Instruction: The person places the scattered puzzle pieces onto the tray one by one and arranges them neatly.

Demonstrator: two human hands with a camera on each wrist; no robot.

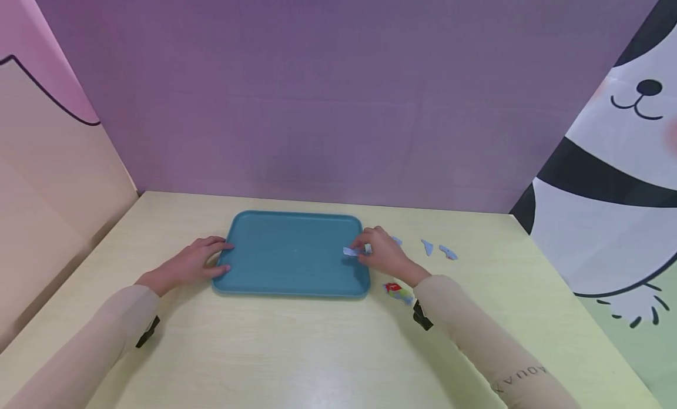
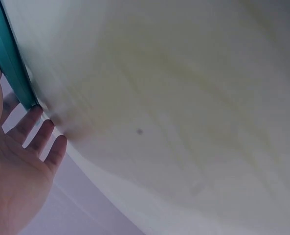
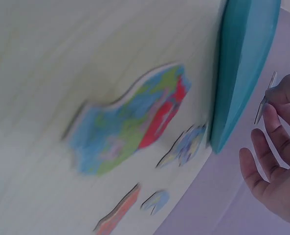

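Note:
A blue-green tray (image 1: 288, 256) lies on the table. My left hand (image 1: 193, 261) rests against its left side, thumb and fingers spread and touching the rim. In the left wrist view, the fingers of that hand (image 2: 17, 166) stretch out loosely beside the tray edge (image 2: 10, 58). Over the tray's right side, my right hand (image 1: 387, 253) pinches a small, pale blue puzzle piece (image 1: 350, 252). Seen edge-on in the right wrist view, the thin puzzle piece (image 3: 258, 111) sits between thumb and forefinger, while the other fingers (image 3: 255, 174) stay loosely extended.
A colourful red, green and blue piece (image 1: 398, 291) lies right of the tray, near the right sleeve (image 1: 465, 327). Smaller pale blue pieces (image 1: 427, 247) (image 1: 448, 252) lie farther right on the table (image 1: 264, 350). A purple backdrop (image 1: 328, 103) stands behind the table.

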